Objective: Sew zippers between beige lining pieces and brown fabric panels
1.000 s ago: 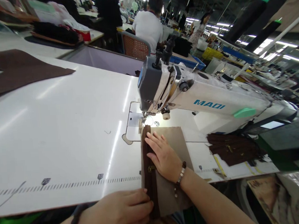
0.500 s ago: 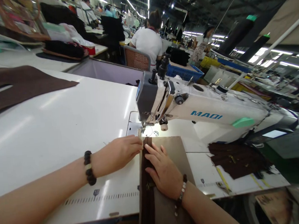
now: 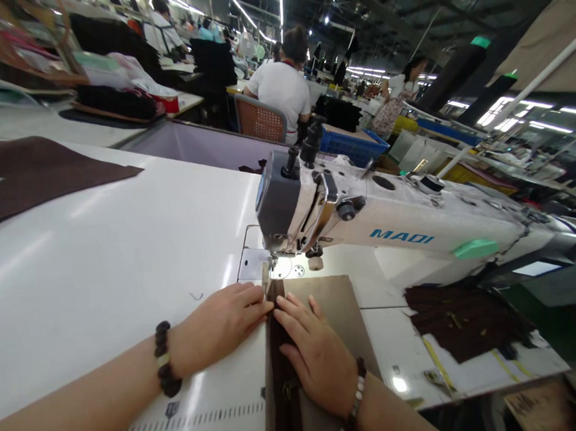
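A dark brown zipper (image 3: 278, 346) with a metal pull lies lengthwise along the left side of a taupe fabric panel (image 3: 339, 297). Its far end reaches the needle area of a white sewing machine (image 3: 356, 205). My left hand (image 3: 221, 323), wearing a dark beaded bracelet, is closed, with thumb and fingertips pinching the zipper's left edge just in front of the presser foot. Flat on the panel and zipper rests my right hand (image 3: 319, 360), fingers stretched out and somewhat apart. Its palm hides part of the zipper and panel.
Brown fabric (image 3: 36, 175) lies at the table's far left. A pile of dark brown pieces (image 3: 465, 318) sits right, beside a yellow tape measure (image 3: 438, 362). Beyond the machine are a blue crate (image 3: 352, 143) and a seated person (image 3: 283, 92) on a brown chair.
The view has tilted slightly, so the machine and table sit lower. Both hands have slid a little back from the needle along the zipper. A standing person in the background has shifted.
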`<control>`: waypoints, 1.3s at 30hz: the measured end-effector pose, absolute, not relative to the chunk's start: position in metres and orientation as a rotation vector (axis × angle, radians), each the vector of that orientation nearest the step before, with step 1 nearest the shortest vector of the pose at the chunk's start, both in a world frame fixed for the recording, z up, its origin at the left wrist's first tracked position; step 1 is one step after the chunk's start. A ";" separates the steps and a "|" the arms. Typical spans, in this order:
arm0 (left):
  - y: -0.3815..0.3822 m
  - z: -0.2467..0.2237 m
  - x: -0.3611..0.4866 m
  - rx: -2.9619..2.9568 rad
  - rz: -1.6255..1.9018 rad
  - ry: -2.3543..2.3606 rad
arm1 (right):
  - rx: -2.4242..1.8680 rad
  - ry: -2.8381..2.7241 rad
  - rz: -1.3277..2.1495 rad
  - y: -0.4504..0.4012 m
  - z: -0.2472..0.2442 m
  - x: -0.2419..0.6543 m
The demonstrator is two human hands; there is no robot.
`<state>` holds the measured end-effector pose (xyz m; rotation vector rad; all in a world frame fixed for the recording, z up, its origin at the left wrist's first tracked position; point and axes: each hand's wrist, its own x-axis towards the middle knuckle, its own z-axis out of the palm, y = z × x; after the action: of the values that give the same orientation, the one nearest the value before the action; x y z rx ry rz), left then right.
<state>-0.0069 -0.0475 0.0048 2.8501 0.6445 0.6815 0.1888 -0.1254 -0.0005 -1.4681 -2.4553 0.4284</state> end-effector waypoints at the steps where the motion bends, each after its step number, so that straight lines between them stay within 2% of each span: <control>1: -0.048 0.004 -0.006 2.864 0.674 0.646 | -1.469 -2.453 0.408 -0.125 -0.001 0.188; 15: -0.047 -0.001 -0.008 2.894 0.624 0.706 | -1.430 -2.531 0.389 -0.126 0.002 0.190; 25: -0.048 0.000 -0.008 2.963 0.403 0.874 | -1.479 -2.570 0.254 -0.124 0.001 0.187; 33: -0.045 -0.006 -0.007 2.988 0.581 0.679 | -1.499 -2.575 0.295 -0.125 0.002 0.186; 39: -0.046 -0.006 -0.003 3.048 0.491 0.748 | -1.542 -2.582 0.312 -0.121 0.003 0.187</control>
<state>-0.0032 -0.0464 -0.0060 3.0484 0.7480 0.4912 0.1871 -0.1210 0.0033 -1.5423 -2.5824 0.3122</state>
